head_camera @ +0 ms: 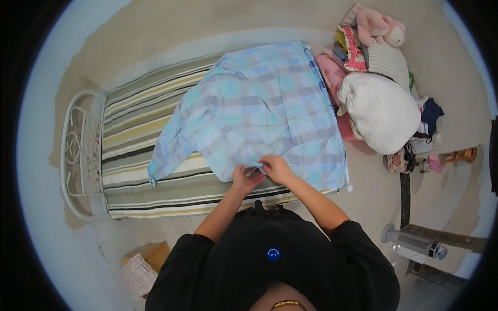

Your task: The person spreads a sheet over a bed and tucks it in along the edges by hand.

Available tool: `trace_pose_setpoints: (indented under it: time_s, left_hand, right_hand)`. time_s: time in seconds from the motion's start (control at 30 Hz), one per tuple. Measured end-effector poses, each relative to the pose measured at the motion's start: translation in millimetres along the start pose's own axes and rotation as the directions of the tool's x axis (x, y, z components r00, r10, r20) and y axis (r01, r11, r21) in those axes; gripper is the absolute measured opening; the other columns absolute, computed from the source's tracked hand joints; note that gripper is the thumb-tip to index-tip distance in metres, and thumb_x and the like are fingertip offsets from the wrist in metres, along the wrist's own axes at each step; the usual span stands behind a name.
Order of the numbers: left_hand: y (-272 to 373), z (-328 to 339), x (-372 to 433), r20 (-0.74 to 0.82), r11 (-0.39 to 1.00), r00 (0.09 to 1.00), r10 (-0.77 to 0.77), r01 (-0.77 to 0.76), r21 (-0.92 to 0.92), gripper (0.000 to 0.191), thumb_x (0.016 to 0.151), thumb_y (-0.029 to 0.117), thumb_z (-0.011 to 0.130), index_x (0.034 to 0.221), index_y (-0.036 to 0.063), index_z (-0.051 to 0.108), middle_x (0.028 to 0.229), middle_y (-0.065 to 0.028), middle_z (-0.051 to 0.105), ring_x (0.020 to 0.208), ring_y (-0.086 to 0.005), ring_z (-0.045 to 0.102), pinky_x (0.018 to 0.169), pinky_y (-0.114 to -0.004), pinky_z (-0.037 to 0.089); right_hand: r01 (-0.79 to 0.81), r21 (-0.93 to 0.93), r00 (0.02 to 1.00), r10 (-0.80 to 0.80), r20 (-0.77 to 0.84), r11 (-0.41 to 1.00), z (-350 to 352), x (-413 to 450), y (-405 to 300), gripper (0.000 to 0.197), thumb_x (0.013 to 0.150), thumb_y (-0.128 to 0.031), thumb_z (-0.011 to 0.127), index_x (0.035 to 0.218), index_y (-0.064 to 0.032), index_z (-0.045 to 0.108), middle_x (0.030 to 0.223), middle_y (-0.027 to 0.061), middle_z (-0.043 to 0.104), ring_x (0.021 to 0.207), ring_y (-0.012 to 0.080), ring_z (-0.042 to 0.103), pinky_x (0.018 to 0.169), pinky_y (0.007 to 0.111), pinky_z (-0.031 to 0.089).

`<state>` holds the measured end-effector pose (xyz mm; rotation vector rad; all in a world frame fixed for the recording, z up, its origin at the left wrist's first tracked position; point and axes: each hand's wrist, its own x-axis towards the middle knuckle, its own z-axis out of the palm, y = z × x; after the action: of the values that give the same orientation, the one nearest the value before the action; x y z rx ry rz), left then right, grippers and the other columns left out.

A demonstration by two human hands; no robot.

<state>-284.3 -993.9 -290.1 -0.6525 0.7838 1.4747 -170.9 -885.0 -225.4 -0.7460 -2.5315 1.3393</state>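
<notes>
A blue plaid cloth, like a sheet or cover (pixel 253 97), lies spread and somewhat wrinkled over the right part of a bed. At its near edge, my left hand (pixel 248 180) grips a bunched bit of the fabric between thumb and fingers. My right hand (pixel 275 169) pinches the same gathered edge from the other side, close to the left. One corner of the cloth stretches out to the lower left over the striped bed sheet (pixel 136 132).
A white metal headboard (pixel 83 155) stands at the left. Beyond the bed's right end are a bundled white quilt (pixel 379 110), pillows and a pink plush toy (pixel 379 27). A grey tower fan (pixel 414 243) is at the lower right, a wooden box (pixel 156 254) at the lower left.
</notes>
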Motion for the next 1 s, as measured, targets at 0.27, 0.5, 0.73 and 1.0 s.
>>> trace_pose_setpoints:
  time_s: [0.27,0.5,0.73,1.0]
  left_hand:
    - [28,-48,87,-0.012,0.864,0.999,0.046,-0.046,-0.502,0.050,0.086,0.039,0.036,0.122,0.0045,0.035,0.121,-0.0148,0.042,0.111,-0.0336,0.041,0.091,-0.052,0.034]
    - [128,-89,92,-0.138,0.829,0.961,0.238,-0.275,-0.487,0.038,0.083,0.028,0.045,0.115,0.0070,0.045,0.117,-0.0105,0.050,0.109,-0.0305,0.046,0.094,-0.050,0.034]
    - [149,-61,39,-0.020,0.879,0.917,0.397,-0.387,-0.279,0.028,0.086,0.014,0.046,0.112,0.0030,0.045,0.112,-0.0118,0.052,0.105,-0.0274,0.049,0.092,-0.044,0.039]
    - [125,-149,31,-0.385,0.896,0.870,0.307,-0.401,-0.193,0.017,0.086,0.009,0.047,0.100,0.0000,0.050,0.092,-0.0101,0.056,0.079,-0.0218,0.056,0.068,-0.032,0.048]
  right_hand:
    - [-0.127,0.158,0.989,0.137,-0.054,0.979,-39,-8,-36,0.014,0.076,-0.002,0.056,0.089,-0.0009,0.060,0.068,0.0042,0.057,0.060,0.0087,0.050,0.056,0.023,0.042]
    - [-0.097,0.393,0.899,0.250,-0.361,0.915,-88,-28,5,0.012,0.076,-0.002,0.058,0.088,0.0001,0.061,0.069,-0.0018,0.056,0.061,0.0044,0.047,0.056,0.018,0.039]
    - [-0.230,0.451,0.658,0.480,-0.581,0.862,-70,-54,70,0.013,0.076,-0.005,0.060,0.088,-0.0003,0.061,0.066,-0.0043,0.052,0.058,0.0026,0.043,0.052,0.017,0.034]
    - [-0.157,0.442,0.762,0.392,-0.515,0.883,-52,-34,33,0.011,0.075,-0.004,0.061,0.085,-0.0001,0.061,0.068,-0.0039,0.053,0.058,0.0029,0.044,0.053,0.017,0.034]
